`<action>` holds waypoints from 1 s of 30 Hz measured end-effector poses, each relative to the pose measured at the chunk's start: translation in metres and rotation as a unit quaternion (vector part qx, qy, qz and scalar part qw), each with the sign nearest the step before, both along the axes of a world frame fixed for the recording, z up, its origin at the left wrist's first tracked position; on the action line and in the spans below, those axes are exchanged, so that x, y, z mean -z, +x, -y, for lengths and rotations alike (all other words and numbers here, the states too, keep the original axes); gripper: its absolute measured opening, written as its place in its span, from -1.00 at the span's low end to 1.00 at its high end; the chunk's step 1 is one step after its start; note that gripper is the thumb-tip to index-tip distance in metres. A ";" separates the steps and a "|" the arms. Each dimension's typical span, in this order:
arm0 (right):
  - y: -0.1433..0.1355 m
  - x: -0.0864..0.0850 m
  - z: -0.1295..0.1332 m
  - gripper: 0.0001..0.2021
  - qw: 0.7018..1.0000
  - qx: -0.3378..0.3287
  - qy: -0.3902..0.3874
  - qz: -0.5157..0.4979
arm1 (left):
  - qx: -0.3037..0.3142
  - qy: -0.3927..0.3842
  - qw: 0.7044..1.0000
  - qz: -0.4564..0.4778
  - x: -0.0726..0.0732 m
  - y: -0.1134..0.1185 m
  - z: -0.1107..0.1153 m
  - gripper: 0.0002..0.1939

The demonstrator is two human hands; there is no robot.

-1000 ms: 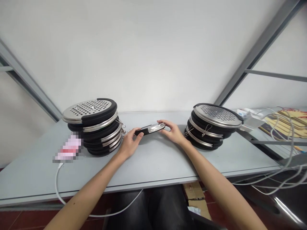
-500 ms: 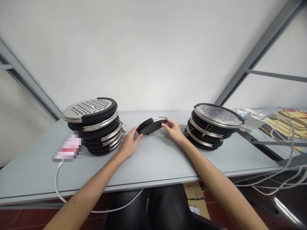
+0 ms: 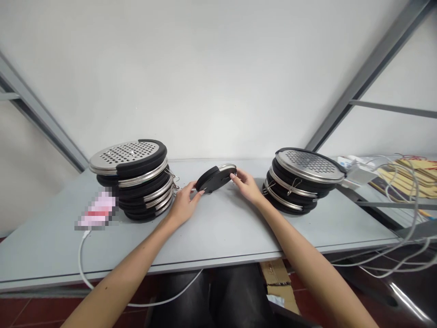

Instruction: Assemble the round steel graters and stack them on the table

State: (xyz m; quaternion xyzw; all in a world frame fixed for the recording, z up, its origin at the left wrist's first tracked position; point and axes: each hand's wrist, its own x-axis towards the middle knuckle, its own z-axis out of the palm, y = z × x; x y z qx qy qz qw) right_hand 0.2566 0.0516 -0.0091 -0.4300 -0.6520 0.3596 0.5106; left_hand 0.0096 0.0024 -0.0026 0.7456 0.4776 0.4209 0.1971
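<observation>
Between my two hands is a round grater [image 3: 215, 180], tilted above the table, its black underside towards me and a bare metal rim at its upper right. My left hand [image 3: 185, 202] pinches its left edge between thumb and fingers. At the right edge, my right hand [image 3: 246, 186] grips it with the thumb on the black side and the fingers behind. Its grating face is hidden. To the left stands a tall stack of similar round graters [image 3: 136, 182], and to the right a shorter stack of graters [image 3: 300, 180]; wire loops hang from both.
The grey table [image 3: 218, 232] runs along a white wall. A pixelated pink item [image 3: 97, 212] with a white cable lies at the left. Metal frame bars [image 3: 368, 77] rise on both sides. White cables and yellow boards [image 3: 409, 177] lie at the right, with cardboard [image 3: 278, 278] below the table.
The grater has tilted slightly, so more of its black underside shows. Both hands keep their hold in nearly the same place, and the stacks have not moved.
</observation>
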 end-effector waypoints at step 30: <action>0.006 0.005 0.004 -0.43 0.972 0.070 0.133 0.182 | -0.001 0.125 0.989 -0.084 0.002 -0.005 0.003 -0.74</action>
